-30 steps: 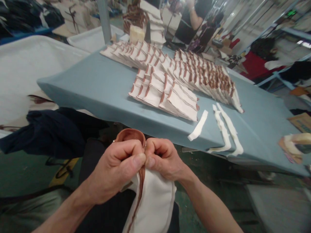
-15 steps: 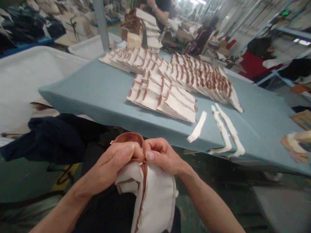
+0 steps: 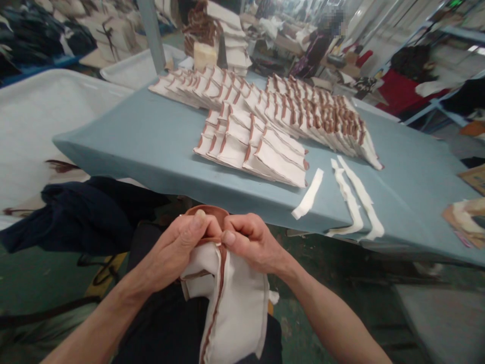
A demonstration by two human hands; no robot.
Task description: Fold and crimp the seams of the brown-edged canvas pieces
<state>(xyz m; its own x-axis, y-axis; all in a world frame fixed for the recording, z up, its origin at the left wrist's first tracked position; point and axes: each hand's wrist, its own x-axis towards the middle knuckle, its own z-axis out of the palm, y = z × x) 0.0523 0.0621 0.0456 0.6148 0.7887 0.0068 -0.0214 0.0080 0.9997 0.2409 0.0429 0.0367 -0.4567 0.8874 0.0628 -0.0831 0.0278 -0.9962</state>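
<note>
A white padded fabric piece [image 3: 242, 303] with a brown seam down its middle hangs over my lap. Its top edge carries a curved brown leather-like band [image 3: 206, 209]. My left hand [image 3: 182, 242] pinches this band from the left, thumb on top. Close against it, my right hand [image 3: 253, 242] grips the band beside the seam's upper end, thumb and curled fingers pressed together. Both sets of fingertips nearly touch, and they hide the part of the edge between them. Below my left hand, a folded flap of the white fabric stands out to the side.
Rows of similar white pieces with brown edges [image 3: 280, 156] lie overlapped on the blue-covered table [image 3: 113, 136]. White strips [image 3: 308, 194] rest near its front edge. Dark blue cloth [image 3: 76, 212] hangs at left by a white bin [image 3: 22, 121]. A person [image 3: 318, 45] is farther back.
My hands and the held piece have shifted slightly upward in view, and my left thumb has lifted a little. The co-worker's arm behind the back stack has gone out of view.
</note>
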